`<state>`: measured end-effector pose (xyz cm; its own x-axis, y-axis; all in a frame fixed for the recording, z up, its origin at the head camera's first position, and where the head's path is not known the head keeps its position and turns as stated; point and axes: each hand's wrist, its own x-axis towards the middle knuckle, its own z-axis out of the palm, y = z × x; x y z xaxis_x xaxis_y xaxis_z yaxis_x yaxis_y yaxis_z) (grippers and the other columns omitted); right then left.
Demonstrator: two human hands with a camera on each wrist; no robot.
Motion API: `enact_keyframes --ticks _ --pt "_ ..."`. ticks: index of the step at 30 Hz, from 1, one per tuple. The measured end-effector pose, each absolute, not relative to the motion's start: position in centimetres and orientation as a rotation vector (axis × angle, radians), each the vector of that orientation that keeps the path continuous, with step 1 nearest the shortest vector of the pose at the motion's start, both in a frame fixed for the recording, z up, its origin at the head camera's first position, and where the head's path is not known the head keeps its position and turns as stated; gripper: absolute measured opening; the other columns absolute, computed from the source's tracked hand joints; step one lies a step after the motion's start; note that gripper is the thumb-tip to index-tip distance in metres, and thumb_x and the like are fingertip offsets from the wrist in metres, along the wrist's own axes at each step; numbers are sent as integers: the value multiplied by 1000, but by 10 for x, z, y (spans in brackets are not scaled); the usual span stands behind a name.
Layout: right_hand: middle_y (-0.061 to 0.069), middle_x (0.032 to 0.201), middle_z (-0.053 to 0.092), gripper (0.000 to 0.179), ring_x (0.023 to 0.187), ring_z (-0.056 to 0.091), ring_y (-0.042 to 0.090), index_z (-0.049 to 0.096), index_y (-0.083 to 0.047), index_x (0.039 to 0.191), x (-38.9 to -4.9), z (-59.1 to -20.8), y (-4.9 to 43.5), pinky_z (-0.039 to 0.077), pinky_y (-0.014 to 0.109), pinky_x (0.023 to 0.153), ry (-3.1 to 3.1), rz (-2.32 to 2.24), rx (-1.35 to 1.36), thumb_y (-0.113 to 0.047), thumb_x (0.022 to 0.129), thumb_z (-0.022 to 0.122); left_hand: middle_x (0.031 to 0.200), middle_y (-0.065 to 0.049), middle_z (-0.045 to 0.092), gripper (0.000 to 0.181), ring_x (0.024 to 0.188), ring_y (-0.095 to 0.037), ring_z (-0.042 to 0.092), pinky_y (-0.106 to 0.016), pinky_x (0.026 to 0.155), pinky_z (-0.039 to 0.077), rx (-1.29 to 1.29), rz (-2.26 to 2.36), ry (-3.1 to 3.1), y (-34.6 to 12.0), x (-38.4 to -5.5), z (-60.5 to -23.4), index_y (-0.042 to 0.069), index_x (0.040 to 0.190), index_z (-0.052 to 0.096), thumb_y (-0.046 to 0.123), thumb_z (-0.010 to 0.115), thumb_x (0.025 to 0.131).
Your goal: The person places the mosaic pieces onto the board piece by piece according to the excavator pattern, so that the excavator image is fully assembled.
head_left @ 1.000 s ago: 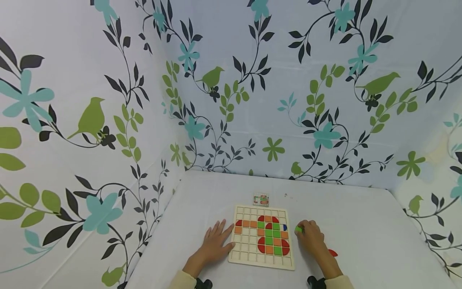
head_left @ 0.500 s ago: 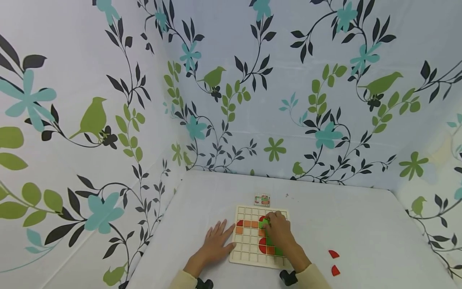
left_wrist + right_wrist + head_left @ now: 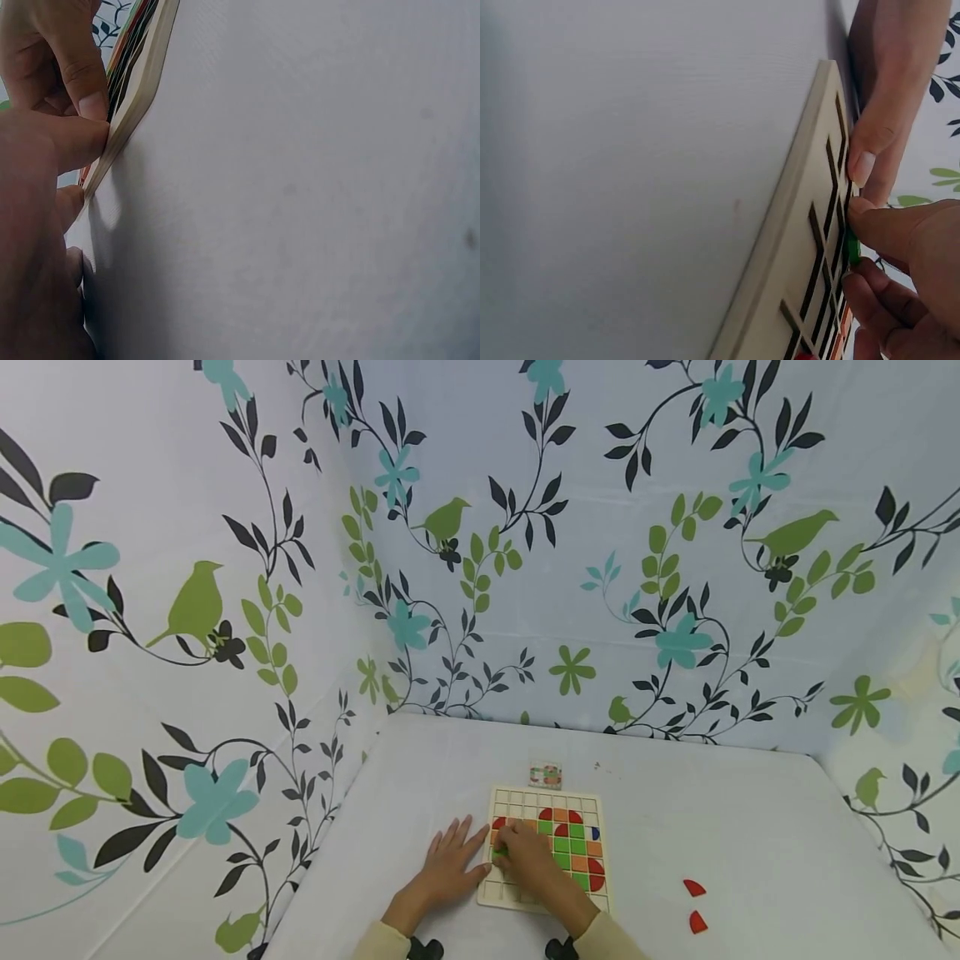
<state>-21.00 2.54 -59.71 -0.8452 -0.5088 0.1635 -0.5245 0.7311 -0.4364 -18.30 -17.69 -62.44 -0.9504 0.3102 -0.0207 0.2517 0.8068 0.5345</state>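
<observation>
A pale wooden grid board lies on the table, with red, orange, green and blue pieces set in its cells. My left hand rests flat at the board's left edge, thumb and fingertips touching it. Over the left columns, my right hand pinches a small green piece between thumb and fingers. In the right wrist view that piece is down at the grid, close to the left thumb; whether it sits fully inside a cell is hidden by the fingers. The right hand and forearm cover the board's lower middle.
A small picture card with a coloured pattern stands or lies just beyond the board. Two red quarter-round pieces, an upper one and a lower one, lie on the white tablecloth to the right.
My right hand has come from right of the board, across its upper part, to the left columns, carrying the green piece. The left hand has stayed in place.
</observation>
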Motion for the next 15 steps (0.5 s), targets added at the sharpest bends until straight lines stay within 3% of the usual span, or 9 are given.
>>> enact_keyframes --ticks 8,15 --pt "-7 101 61 10 95 58 9 74 -16 105 -209 -596 29 55 37 88 -2916 804 923 -17 96 79 172 -23 26 65 159 -50 19 -75 123 14 444 811 2888 -177 -182 -624 16 163 42 45 56 106" --pt "-8 101 61 8 94 57 5 76 -15 107 -212 -597 33 57 30 89 -2907 909 986 -13 98 75 173 -22 25 65 160 -48 19 -74 123 14 431 831 2878 -175 -181 -622 16 163 43 44 57 105"
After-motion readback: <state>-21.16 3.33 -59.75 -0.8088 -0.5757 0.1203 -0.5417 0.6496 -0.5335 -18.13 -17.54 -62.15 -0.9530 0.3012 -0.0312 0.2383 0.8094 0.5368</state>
